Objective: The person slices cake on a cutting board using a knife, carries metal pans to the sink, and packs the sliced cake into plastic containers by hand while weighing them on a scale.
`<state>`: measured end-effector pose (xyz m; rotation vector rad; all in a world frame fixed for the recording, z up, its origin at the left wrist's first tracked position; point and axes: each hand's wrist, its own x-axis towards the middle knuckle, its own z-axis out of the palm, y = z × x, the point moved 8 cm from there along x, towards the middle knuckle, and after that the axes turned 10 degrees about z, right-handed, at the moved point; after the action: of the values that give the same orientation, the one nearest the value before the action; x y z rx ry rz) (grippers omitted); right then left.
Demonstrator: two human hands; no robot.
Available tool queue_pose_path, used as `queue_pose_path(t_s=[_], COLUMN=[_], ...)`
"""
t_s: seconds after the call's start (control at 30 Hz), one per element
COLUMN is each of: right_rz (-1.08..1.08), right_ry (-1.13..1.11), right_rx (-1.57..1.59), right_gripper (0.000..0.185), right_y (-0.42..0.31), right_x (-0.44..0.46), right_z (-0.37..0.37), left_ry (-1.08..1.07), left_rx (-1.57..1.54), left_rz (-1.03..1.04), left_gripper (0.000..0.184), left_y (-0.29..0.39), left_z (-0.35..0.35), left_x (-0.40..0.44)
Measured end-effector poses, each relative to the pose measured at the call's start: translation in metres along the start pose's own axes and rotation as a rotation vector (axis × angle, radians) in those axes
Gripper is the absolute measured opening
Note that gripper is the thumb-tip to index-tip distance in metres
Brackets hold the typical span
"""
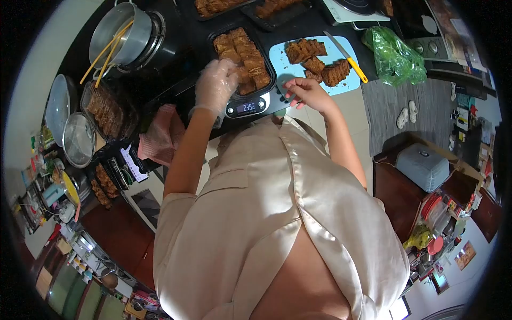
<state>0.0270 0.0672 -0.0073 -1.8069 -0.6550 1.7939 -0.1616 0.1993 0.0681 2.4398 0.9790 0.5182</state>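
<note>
My left hand (216, 86), in a clear plastic glove, reaches over the left side of a black tray (272, 74). Its fingers are bent in against a browned food piece (242, 73); the glove partly hides the contact. Rows of similar browned pieces (240, 45) fill the tray, which rests on a digital scale (248, 108) with a lit display. My bare right hand (309, 95) hovers near the front edge of a light-blue cutting board (345, 85), fingers loosely apart and holding nothing. On that board lie cut brown pieces (305, 50) and a yellow-handled knife (352, 61).
At the left, a metal pot (140, 34) on a burner has chopsticks (106, 50) across it. Nearby are a glass lid (80, 140), a pink cloth (162, 136) and a filled plastic container (104, 112). A green plastic bag (393, 56) lies right of the board.
</note>
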Motion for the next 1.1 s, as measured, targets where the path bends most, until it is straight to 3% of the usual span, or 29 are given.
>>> queue_pose_path(t_s=[0.17, 0.37, 0.47, 0.63, 0.77, 0.83, 1.03, 1.1], right_rz=[0.002, -0.004, -0.017, -0.008, -0.005, -0.005, -0.014, -0.001], right_ry=[0.003, 0.003, 0.000, 0.012, 0.016, 0.020, 0.011, 0.013], right_rx=[-0.014, -0.009, -0.009, -0.039, -0.008, -0.028, -0.026, -0.028], right_gripper=[0.025, 0.025, 0.024, 0.025, 0.025, 0.024, 0.025, 0.025], right_y=[0.001, -0.002, -0.004, -0.004, 0.000, 0.002, -0.003, -0.004], right_x=[0.001, 0.003, 0.001, 0.000, 0.000, 0.002, 0.000, -0.002], right_z=[0.001, 0.001, 0.001, 0.001, -0.001, -0.001, 0.003, 0.003], left_ry=[-0.064, -0.116, -0.237, 0.013, 0.040, -0.037, 0.094, -0.040], left_rx=[-0.023, -0.040, 0.041, -0.012, -0.058, 0.106, -0.069, -0.011], left_rz=[-0.075, 0.092, -0.058, -0.064, 0.029, 0.157, 0.085, 0.073], left_gripper=[0.027, 0.026, 0.024, 0.016, 0.013, 0.018, 0.013, 0.016], left_y=[0.000, -0.004, -0.011, -0.006, 0.004, 0.008, 0.036, 0.048], left_z=[0.000, 0.003, -0.001, -0.006, -0.014, -0.009, -0.023, -0.013], left_x=[0.000, 0.006, 0.013, 0.016, 0.015, 0.014, 0.015, 0.003])
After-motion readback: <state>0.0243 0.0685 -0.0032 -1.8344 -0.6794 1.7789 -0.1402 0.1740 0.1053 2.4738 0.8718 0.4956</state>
